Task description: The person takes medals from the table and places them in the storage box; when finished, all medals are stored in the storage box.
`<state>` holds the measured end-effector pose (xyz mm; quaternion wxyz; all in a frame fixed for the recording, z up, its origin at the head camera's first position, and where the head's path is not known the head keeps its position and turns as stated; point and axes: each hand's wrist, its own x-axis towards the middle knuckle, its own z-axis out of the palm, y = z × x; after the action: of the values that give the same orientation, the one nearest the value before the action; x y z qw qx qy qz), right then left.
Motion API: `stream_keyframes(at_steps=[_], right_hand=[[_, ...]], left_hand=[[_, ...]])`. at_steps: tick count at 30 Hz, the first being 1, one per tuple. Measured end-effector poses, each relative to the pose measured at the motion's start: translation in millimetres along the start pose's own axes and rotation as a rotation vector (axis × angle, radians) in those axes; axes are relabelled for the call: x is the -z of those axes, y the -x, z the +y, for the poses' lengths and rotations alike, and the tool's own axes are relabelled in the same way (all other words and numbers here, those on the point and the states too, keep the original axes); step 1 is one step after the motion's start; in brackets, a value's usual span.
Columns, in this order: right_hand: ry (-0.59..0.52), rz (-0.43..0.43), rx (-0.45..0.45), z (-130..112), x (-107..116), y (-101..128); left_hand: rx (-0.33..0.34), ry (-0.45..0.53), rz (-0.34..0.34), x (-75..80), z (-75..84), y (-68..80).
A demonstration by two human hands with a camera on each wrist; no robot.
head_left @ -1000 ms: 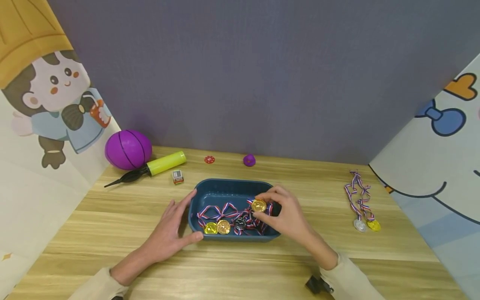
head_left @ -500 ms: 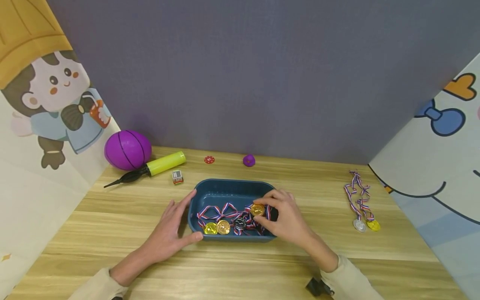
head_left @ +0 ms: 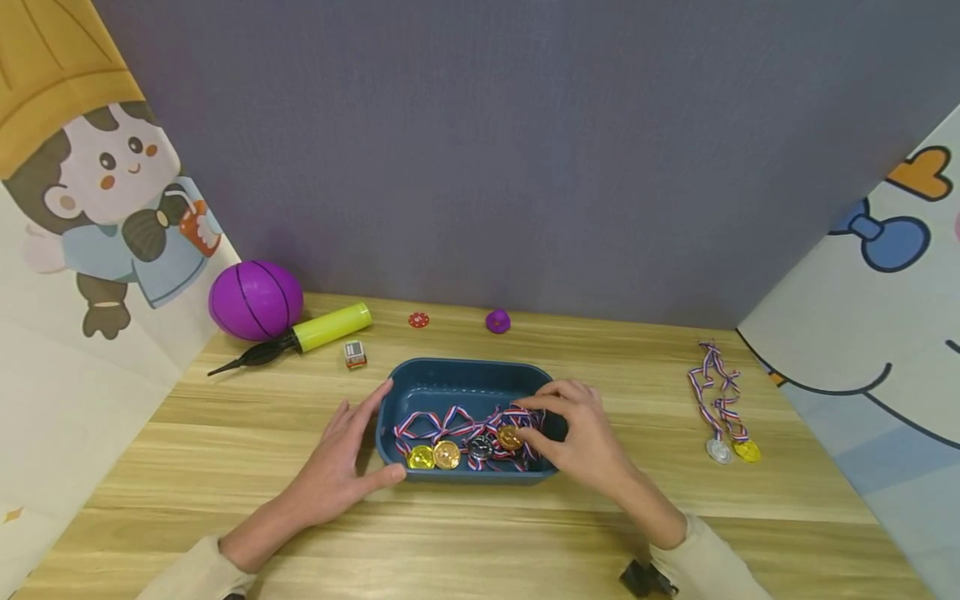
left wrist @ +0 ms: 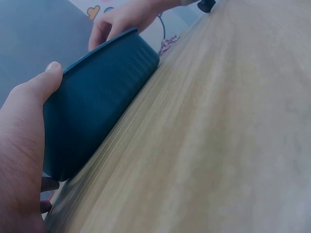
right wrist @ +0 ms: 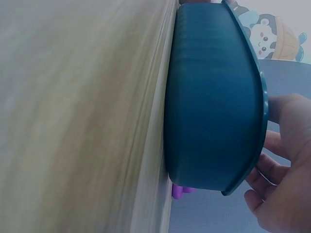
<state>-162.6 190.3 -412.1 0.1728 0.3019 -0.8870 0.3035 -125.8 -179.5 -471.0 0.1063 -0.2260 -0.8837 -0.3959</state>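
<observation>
A dark blue bin (head_left: 457,365) stands mid-table on the wood. In it lie several medals (head_left: 447,453) on red, white and blue ribbons (head_left: 438,423). My left hand (head_left: 360,442) rests against the bin's left end, fingers straight along the side and thumb on the front wall (left wrist: 102,97). My right hand (head_left: 536,419) reaches over the bin's right end and pinches a gold medal (head_left: 510,437) low among the ribbons. In the right wrist view only the bin's outer wall (right wrist: 214,97) and my right hand's fingers (right wrist: 284,194) behind it show.
A purple ball (head_left: 256,299), a yellow pump (head_left: 322,329), a small box (head_left: 356,354), a red chip (head_left: 418,319) and a small purple toy (head_left: 498,320) lie at the back. Two more ribboned medals (head_left: 720,400) lie at the right. Cartoon panels wall both sides.
My right hand has lowered the gold medal from above the bin's right end down among the ribbons inside. The left hand and the bin have stayed put.
</observation>
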Motion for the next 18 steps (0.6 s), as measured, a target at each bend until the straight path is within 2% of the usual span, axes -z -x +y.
stream_keyframes(at_steps=[12, 18], right_hand=[[-0.045, 0.114, 0.042, 9, 10, 13], [-0.067, 0.144, 0.009, 15, 19, 24]], left_hand=[[0.004, -0.001, -0.004, 0.4, 0.7, -0.4], [0.007, -0.002, -0.004, 0.4, 0.6, 0.0]])
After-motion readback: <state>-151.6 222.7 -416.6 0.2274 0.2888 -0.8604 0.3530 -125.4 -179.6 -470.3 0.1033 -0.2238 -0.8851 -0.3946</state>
